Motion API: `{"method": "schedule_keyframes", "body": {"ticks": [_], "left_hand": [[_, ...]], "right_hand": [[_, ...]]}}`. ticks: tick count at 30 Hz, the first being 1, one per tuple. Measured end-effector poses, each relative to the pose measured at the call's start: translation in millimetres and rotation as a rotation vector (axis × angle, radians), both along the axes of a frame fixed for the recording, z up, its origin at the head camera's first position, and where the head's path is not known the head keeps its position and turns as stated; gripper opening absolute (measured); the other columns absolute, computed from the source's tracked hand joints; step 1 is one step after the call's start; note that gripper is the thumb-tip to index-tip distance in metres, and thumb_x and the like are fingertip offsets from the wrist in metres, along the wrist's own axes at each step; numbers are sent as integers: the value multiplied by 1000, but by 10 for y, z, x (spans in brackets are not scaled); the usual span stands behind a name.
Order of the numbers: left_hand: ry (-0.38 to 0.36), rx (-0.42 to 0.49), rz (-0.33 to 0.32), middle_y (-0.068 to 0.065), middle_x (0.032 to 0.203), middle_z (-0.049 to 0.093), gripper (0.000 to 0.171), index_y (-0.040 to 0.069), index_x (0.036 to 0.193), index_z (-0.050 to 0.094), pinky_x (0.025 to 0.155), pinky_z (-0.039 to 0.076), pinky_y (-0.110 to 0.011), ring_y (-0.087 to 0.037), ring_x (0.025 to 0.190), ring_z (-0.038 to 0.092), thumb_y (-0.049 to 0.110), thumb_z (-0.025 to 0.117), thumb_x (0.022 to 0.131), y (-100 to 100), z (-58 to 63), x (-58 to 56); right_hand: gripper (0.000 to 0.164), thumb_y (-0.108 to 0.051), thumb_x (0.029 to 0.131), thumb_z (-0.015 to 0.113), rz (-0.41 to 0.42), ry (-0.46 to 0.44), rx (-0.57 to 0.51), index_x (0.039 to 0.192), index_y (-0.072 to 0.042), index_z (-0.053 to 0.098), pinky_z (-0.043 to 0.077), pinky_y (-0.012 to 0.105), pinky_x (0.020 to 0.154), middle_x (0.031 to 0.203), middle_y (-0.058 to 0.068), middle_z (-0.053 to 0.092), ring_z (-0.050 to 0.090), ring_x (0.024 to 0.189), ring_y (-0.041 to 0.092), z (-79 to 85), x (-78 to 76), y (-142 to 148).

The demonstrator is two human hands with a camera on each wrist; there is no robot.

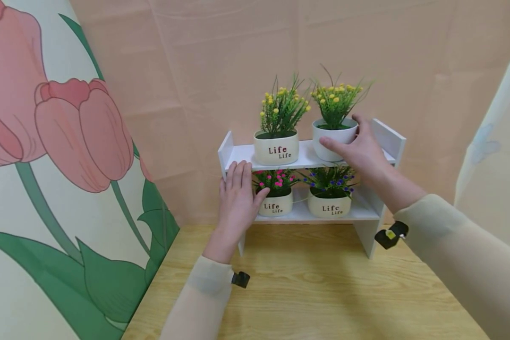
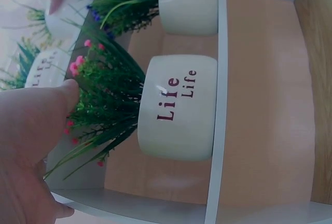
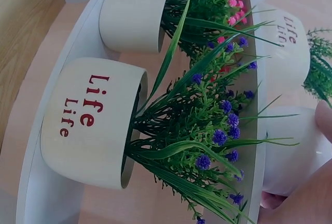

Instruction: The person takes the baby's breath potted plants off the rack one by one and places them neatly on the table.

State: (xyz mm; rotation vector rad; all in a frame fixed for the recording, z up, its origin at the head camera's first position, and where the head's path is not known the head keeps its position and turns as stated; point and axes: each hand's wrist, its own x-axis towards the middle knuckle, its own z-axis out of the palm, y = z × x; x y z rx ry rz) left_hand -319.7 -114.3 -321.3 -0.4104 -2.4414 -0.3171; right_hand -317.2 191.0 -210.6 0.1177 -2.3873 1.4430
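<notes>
My right hand [image 1: 367, 153] grips a white flower pot [image 1: 333, 135] of yellow blooms on the upper board, thumb at the front and fingers round its right side. No lettering shows on this pot's visible side. Beside it stands a cream pot [image 1: 276, 150] marked "Life", also with yellow flowers. My left hand [image 1: 238, 200] rests with extended fingers at the left front of the white two-tier shelf [image 1: 318, 219]. Its thumb overlaps the lower pot with pink flowers [image 2: 179, 107]. Right of that, a pot with blue-purple flowers [image 3: 93, 123] sits on the lower board.
The shelf stands on a wood-grain tabletop [image 1: 297, 283] before a pinkish cloth backdrop [image 1: 204, 71]. A panel printed with large tulips [image 1: 89, 137] lines the left side. Raised side panels [image 1: 388, 141] bound the upper board.
</notes>
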Motion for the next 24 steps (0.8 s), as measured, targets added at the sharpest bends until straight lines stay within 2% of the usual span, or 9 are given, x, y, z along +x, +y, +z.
{"method": "schedule_keyframes", "body": {"ticks": [10, 15, 24], "left_hand": [[-7, 14, -16, -14, 177, 28, 85, 6, 171, 26, 130, 21, -68, -35, 168, 11, 57, 58, 111, -7, -11, -10], [-2, 16, -26, -15, 177, 27, 86, 6, 172, 25, 130, 20, -69, -34, 168, 9, 57, 57, 111, -14, -21, -11], [-8, 25, -33, -15, 177, 27, 86, 6, 172, 25, 130, 19, -69, -35, 168, 9, 56, 58, 111, -12, -12, 2]], "right_hand": [[126, -65, 93, 81, -31, 12, 9, 178, -17, 1, 36, 60, 125, 174, 22, 32, 43, 152, 42, 5, 41, -15], [125, -64, 93, 82, -28, 28, -11, 179, -19, 3, 38, 57, 123, 172, 20, 36, 45, 147, 37, 26, 71, -13], [122, -65, 94, 81, -35, 50, -11, 179, -22, 5, 40, 58, 122, 173, 19, 35, 44, 148, 37, 68, 167, -2]]}}
